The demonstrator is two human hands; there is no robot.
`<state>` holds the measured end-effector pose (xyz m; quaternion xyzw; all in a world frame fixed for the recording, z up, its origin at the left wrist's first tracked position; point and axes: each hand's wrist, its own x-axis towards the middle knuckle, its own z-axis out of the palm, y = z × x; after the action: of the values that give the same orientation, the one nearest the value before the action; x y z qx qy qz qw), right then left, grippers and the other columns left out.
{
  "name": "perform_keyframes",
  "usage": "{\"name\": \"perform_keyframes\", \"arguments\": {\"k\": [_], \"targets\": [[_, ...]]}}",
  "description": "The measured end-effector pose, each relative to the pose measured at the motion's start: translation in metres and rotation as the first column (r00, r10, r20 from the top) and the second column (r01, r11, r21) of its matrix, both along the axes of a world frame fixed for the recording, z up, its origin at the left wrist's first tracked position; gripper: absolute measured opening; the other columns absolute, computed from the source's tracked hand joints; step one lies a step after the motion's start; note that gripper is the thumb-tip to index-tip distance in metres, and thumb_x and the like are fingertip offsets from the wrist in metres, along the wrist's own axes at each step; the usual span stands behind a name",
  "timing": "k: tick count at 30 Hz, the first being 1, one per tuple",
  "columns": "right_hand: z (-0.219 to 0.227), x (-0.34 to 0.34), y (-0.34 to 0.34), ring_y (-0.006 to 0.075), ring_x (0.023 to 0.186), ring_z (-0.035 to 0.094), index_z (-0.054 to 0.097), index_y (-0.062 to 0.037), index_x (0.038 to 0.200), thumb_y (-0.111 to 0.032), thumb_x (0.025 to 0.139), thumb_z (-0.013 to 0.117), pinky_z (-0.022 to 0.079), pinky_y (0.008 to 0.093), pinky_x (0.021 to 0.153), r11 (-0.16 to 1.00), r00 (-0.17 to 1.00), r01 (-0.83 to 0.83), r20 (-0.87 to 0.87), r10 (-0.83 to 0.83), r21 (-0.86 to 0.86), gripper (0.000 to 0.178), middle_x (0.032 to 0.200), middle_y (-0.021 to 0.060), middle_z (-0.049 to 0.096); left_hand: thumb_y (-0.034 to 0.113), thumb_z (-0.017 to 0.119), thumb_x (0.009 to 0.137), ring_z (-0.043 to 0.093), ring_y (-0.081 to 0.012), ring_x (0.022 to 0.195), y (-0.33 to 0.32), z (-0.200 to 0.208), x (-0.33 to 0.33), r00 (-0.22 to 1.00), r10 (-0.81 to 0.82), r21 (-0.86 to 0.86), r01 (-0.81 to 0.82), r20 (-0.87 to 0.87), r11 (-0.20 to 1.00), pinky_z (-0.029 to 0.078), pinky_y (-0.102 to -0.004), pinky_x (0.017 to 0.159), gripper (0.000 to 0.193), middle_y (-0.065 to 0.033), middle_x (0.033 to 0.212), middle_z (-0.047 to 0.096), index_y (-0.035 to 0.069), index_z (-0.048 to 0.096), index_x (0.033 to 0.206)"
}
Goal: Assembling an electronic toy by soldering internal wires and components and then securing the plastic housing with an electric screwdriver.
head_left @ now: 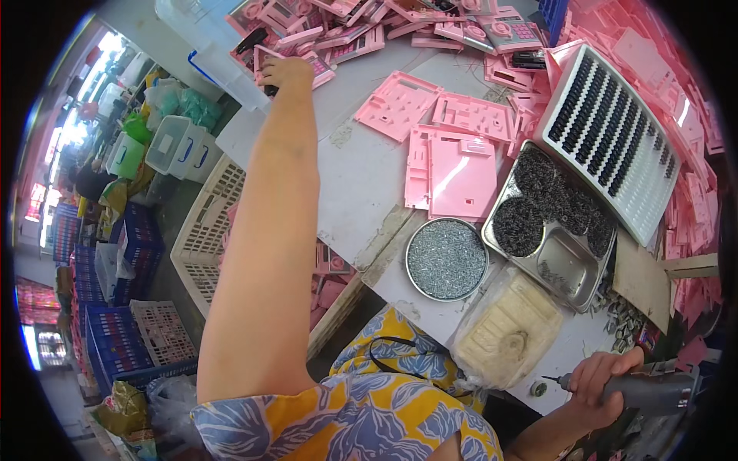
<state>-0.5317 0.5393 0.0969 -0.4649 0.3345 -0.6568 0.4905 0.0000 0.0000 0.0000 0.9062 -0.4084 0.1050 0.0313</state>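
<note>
My left hand (287,72) is stretched far out to the left end of a pile of pink plastic device housings with keypads (357,42). Its fingers curl at a pink piece there, and what lies in them is partly hidden. At the lower right my right hand (598,386) is wrapped round a grey electric screwdriver (653,390), its thin bit pointing left. Between the hands lie several pink plastic panels (465,175), some overlapping. Nearer to me stands a round tin of small silvery parts (447,259). Beside it is a metal tray (582,294) with heaps of dark screws (538,184).
A white rack of black pieces (615,131) leans beyond the tray. A plastic-wrapped yellowish block (507,330) lies at the near table edge. More pink parts (646,58) pile up far right. A cream crate (204,230) and blue crates (115,338) stand on the left.
</note>
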Motion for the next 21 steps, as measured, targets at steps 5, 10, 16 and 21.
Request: {"name": "perform_keyframes", "arguments": {"k": [5, 10, 16, 21], "targets": [[-0.012, -0.010, -0.008, 0.0113, 0.048, 0.046, 0.044, -0.0051, 0.114, -0.036, 0.090, 0.078, 0.046, 0.0295, 0.047, 0.979, 0.977, 0.195, -0.081, -0.199, -0.053, 0.051, 0.057, -0.0012, 0.050, 0.026, 0.063, 0.090, 0.044, -0.0440, 0.135, 0.019, 0.047, -0.007, 0.972, -0.228, -0.443, 0.228, 0.053, 0.867, 0.040, -0.0639, 0.106, 0.048, -0.0263, 0.147, 0.042, 0.007, 0.060, 0.134], [-0.016, 0.001, -0.025, 0.0232, 0.089, 0.062, 0.044, 0.0045, 0.138, -0.045, 0.095, 0.063, 0.053, 0.0364, 0.074, 0.596, 0.517, 0.713, -0.296, -0.803, -0.371, 0.069, 0.106, 0.0171, 0.063, 0.007, 0.065, 0.085, 0.063, -0.0356, 0.110, 0.146, 0.124, -0.040, 0.579, -0.683, -0.680, 0.715, 0.445, 0.163, 0.052, -0.0464, 0.096, 0.060, -0.0232, 0.128, 0.058, 0.009, 0.054, 0.144], [-0.067, 0.039, 0.014, 0.0227, 0.085, 0.069, 0.053, 0.0040, 0.133, -0.045, 0.108, 0.042, 0.059, 0.0368, 0.072, 0.937, 0.986, -0.051, 0.168, -0.009, 0.346, 0.056, 0.107, 0.0184, 0.068, -0.012, 0.060, 0.086, 0.060, -0.0229, 0.111, 0.345, 0.100, -0.205, -0.154, -0.987, -0.925, 0.368, 0.042, -0.097, 0.049, -0.0349, 0.098, 0.057, -0.0143, 0.126, 0.059, -0.003, 0.051, 0.141], [-0.056, 0.063, -0.009, 0.0284, 0.100, 0.069, 0.046, -0.0007, 0.148, -0.074, 0.099, 0.035, 0.057, 0.0384, 0.089, 0.745, 0.731, -0.457, 0.683, 0.002, 0.486, 0.089, 0.122, 0.0208, 0.066, -0.019, 0.061, 0.073, 0.065, -0.0345, 0.110, 0.400, 0.059, -0.253, -0.707, -0.704, -0.853, 0.409, -0.071, -0.325, 0.053, -0.0437, 0.094, 0.037, -0.0138, 0.102, 0.061, 0.001, 0.063, 0.104]]}}
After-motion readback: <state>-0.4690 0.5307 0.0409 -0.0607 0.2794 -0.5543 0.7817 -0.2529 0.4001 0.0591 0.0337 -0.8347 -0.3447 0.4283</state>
